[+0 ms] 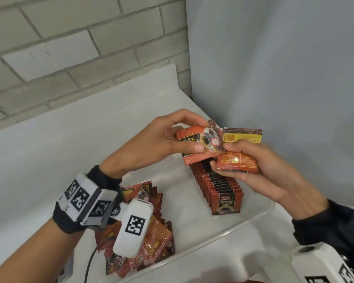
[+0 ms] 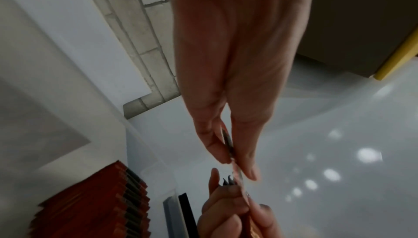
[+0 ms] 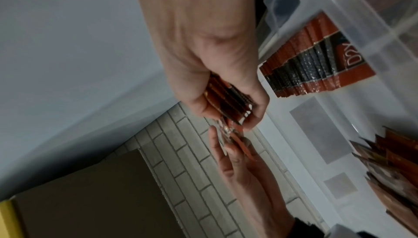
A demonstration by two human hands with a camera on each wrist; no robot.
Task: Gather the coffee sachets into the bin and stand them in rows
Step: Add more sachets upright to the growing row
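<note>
Head view: both hands pinch sachets, left hand (image 1: 151, 144) one, right hand (image 1: 260, 168) several, above bin (image 1: 253, 219).

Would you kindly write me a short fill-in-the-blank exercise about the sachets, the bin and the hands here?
1. The left hand pinches a sachet between fingers and ____.
2. The right hand holds ____ sachets.
3. The row stands inside a clear ____.
4. The loose pile lies to the ____ of the row in the head view.

Missing words: thumb; several; bin; left
</note>
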